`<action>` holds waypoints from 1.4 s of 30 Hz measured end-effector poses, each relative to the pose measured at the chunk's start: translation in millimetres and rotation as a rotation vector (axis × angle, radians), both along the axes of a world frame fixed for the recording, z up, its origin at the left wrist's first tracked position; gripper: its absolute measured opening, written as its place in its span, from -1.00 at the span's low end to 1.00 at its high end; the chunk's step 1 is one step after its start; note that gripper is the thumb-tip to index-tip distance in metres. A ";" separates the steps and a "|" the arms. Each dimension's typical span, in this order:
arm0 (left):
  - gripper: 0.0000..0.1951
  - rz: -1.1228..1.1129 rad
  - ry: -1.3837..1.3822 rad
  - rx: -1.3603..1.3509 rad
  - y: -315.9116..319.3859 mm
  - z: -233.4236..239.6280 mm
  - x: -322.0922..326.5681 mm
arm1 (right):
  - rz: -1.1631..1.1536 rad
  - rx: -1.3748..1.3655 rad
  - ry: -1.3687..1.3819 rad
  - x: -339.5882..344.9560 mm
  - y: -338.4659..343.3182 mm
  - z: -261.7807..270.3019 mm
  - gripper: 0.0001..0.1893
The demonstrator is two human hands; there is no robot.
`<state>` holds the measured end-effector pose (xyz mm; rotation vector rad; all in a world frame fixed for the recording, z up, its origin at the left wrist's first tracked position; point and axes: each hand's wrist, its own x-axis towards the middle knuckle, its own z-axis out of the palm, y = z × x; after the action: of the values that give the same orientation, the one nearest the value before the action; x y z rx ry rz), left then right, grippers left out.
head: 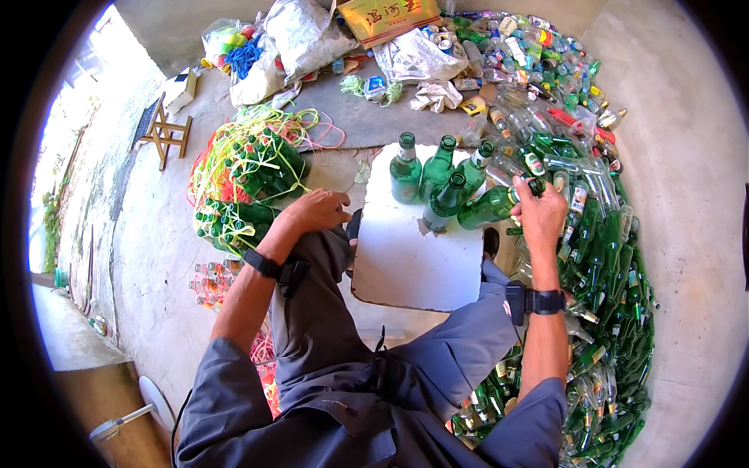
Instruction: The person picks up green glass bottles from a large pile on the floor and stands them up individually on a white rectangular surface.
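My right hand (539,206) grips the neck of a green glass bottle (484,209), which tilts over the right side of a white board (409,269). Four would be several: several green glass bottles (405,175) stand upright on the board's far half, close to the tilted one. Over my left knee, my left hand (320,209) is loosely curled with its fingers slightly apart, and no object shows in it. Left of that hand lie bundles of green bottles (266,164) wrapped in yellow and pink plastic netting or cord (219,158).
A large heap of bottles (603,251) curves along my right side. White sacks (304,35), a cardboard box (389,20) and a bag of cans (421,55) lie at the back. A small wooden folding stool (167,133) stands left. Clear bottles in red netting (213,284) sit beside my left leg.
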<state>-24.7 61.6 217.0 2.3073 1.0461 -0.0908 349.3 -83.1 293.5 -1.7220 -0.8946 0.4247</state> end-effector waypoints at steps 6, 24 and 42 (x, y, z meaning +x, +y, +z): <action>-0.58 -0.012 -0.002 0.013 -1.1 1.2 -2.6 | -0.032 -0.095 -0.116 -23.2 17.2 -18.1 -0.70; -0.57 -0.012 0.022 -0.053 1.2 4.0 -0.2 | 0.207 -0.052 0.007 -14.7 6.2 -34.6 -0.87; -0.57 -0.009 0.040 -0.080 3.2 4.6 9.7 | 0.193 -0.078 -0.121 -16.2 -6.7 -52.9 -0.71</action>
<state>-15.0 64.7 221.6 2.2465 1.0326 -0.1798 333.1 -89.8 240.6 -1.7532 -1.1511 0.4924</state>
